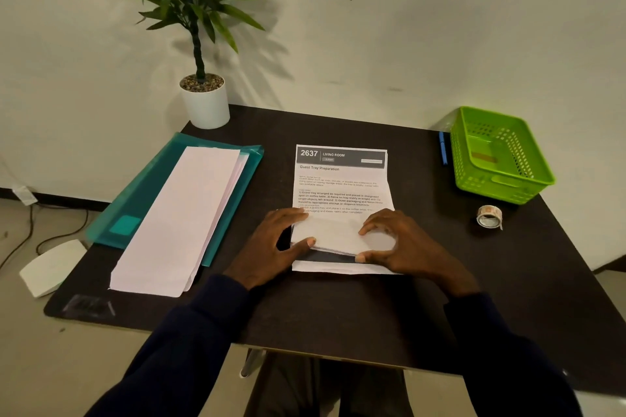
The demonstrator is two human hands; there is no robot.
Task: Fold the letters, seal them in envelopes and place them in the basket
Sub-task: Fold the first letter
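A printed letter (340, 186) headed "2637 Living Room" lies in the middle of the dark table (338, 311). Its lower part is folded up over the text, and a strip of another sheet shows beneath the fold. My left hand (271, 247) grips the left end of the folded part, thumb on top. My right hand (406, 247) pinches the right end between forefinger and thumb at the crease. A stack of long white envelopes (179, 220) lies to the left. The green slotted basket (501, 186) stands at the far right corner.
The envelopes rest on a teal plastic folder (142, 200). A roll of tape (489, 217) sits in front of the basket, a blue pen (443, 147) beside it. A potted plant (205, 105) stands at the back left corner. A white device (50, 266) lies on the floor.
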